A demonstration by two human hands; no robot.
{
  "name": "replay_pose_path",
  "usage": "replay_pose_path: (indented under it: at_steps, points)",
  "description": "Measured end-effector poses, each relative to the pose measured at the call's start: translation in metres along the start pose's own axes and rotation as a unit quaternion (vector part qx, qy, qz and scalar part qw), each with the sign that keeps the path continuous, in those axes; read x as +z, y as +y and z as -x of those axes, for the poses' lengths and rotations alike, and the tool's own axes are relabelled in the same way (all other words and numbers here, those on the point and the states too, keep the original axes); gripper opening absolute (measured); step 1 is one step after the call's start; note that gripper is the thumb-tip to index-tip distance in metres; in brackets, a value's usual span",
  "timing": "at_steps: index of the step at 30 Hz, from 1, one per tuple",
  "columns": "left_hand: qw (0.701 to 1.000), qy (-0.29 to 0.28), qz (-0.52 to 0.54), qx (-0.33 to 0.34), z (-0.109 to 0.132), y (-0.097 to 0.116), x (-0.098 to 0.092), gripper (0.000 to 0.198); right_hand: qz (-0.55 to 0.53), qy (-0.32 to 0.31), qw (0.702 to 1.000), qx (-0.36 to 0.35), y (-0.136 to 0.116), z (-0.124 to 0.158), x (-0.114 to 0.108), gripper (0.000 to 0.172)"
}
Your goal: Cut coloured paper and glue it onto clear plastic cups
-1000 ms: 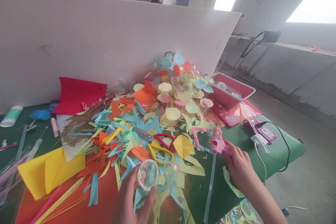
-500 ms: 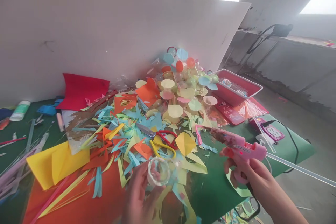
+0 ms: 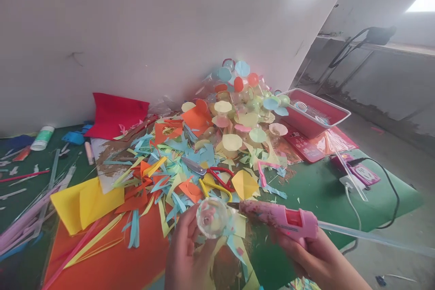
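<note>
My left hand (image 3: 185, 253) grips a small clear plastic cup (image 3: 210, 217), its round mouth turned toward me. My right hand (image 3: 314, 260) is wrapped round a pink hot glue gun (image 3: 288, 222), held level with a clear glue stick (image 3: 374, 237) trailing out to the right. The gun's nozzle (image 3: 234, 206) meets the right edge of the cup. Both hands hover over a green table (image 3: 312, 190) strewn with coloured paper scraps.
Scissors with red and yellow handles (image 3: 214, 180) lie in the scraps. Behind stands a heap of clear cups with paper discs (image 3: 241, 113), a pink tray (image 3: 314, 115), a white board (image 3: 152, 41), yellow folded paper (image 3: 86, 204), red paper (image 3: 117, 115), a cable (image 3: 384, 179).
My right hand lifted the glue gun off the table and swung it left until the nozzle reached the cup. My left hand raised the cup slightly. The view shifted left.
</note>
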State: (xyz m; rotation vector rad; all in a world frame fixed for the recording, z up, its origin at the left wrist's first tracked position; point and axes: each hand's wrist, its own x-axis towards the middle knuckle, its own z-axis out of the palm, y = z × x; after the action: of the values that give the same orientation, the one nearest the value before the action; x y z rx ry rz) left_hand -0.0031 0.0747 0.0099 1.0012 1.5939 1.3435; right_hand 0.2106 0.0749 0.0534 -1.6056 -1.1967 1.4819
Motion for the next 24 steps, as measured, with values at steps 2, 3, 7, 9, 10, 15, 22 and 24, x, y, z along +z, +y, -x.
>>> replay_pose_path:
  at_steps: [2,3,7,9,10,15,22,24]
  points:
    - [1.0,0.001,-0.024,0.014,-0.001,0.001,-0.001,0.056,0.005,-0.008,1.0,0.0,-0.001,-0.002,0.001,0.053]
    - [0.999,0.006,-0.034,0.024,-0.001,0.001,-0.002,0.054,0.009,-0.011,1.0,0.002,-0.001,-0.002,0.001,0.051]
    - [0.994,0.021,-0.079,0.074,-0.003,-0.001,-0.006,0.045,0.022,-0.004,1.0,0.003,0.005,-0.004,0.003,0.045]
    - [0.99,0.019,-0.107,0.087,-0.003,-0.004,-0.008,0.044,0.026,0.008,1.0,0.0,0.007,-0.004,0.004,0.045]
    - [0.989,0.018,-0.116,0.088,-0.003,-0.005,-0.008,0.045,0.028,0.014,1.0,0.0,0.007,-0.004,0.005,0.045]
    - [0.991,0.023,-0.109,0.068,-0.002,-0.008,-0.008,0.049,0.023,0.028,0.999,-0.018,0.001,-0.003,0.008,0.047]
    - [0.991,0.025,-0.122,0.058,-0.001,-0.001,-0.006,0.048,0.027,0.057,0.997,-0.041,-0.002,-0.003,0.012,0.05]
    - [0.99,0.03,-0.124,0.063,-0.001,0.001,-0.006,0.047,0.038,0.044,0.998,-0.029,-0.001,-0.003,0.011,0.05]
